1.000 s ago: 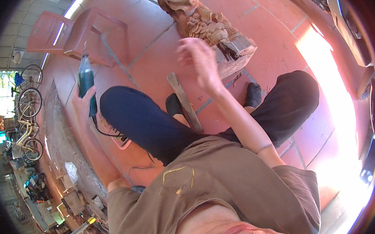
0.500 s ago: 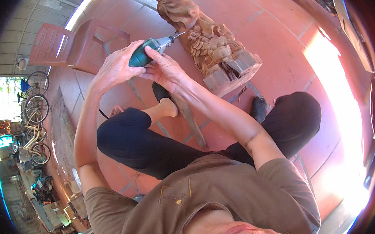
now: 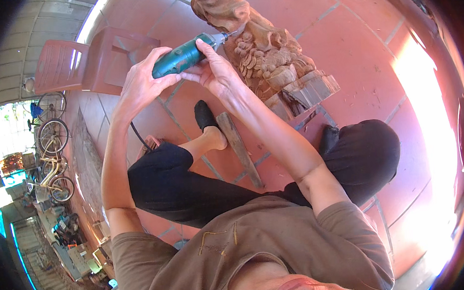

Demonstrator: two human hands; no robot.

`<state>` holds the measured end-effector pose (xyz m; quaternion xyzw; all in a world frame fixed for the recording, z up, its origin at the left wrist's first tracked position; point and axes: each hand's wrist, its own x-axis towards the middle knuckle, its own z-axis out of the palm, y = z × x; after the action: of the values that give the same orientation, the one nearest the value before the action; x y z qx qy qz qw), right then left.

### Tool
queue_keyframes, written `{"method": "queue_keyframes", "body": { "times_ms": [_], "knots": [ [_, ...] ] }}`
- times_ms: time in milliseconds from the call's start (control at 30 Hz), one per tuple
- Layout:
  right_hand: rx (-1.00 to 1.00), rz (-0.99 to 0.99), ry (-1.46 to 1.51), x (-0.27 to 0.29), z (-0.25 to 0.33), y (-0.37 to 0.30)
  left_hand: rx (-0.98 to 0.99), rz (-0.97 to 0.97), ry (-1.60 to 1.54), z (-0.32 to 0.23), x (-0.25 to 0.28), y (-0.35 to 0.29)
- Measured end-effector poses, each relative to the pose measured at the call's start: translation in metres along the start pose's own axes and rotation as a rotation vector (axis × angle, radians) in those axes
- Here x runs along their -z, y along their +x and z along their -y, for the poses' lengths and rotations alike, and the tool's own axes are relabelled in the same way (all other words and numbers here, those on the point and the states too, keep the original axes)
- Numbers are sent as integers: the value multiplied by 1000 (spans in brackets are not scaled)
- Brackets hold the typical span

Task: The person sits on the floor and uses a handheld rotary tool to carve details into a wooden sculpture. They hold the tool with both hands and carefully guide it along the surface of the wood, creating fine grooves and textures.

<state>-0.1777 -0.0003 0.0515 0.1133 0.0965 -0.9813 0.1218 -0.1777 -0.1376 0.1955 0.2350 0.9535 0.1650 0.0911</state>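
A green rotary tool [image 3: 181, 58] with a grey nose and a thin bit lies across both hands. My left hand [image 3: 146, 81] is closed round its rear end. Thumb on top and fingers beneath, my right hand [image 3: 215, 71] grips it near the nose. The bit points right, toward a carved wooden sculpture [image 3: 269, 59] with draped folds and clustered shapes, lying on the tiled floor. Whether the tip touches the wood I cannot tell. A squared, rough block forms the sculpture's near end.
A strip of wood [image 3: 240, 150] lies between my legs, beside my foot. A reddish plastic chair [image 3: 101, 60] stands at the far left. Bicycles [image 3: 53, 136] are parked along the left side, and a black cord [image 3: 137, 133] runs by my left knee.
The rotary tool has shifted slightly up and to the right with both hands, and more of its green body shows. The rest of the view has shifted a little.
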Motion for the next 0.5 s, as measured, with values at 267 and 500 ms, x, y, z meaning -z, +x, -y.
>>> {"method": "queue_keyframes", "body": {
  "times_ms": [267,500],
  "knots": [
    [-6,-23,129,11,2,11,-57,-42,237,-1,-8,23],
    [-12,-12,163,17,5,25,9,0,296,-16,-8,35]
  ]
}}
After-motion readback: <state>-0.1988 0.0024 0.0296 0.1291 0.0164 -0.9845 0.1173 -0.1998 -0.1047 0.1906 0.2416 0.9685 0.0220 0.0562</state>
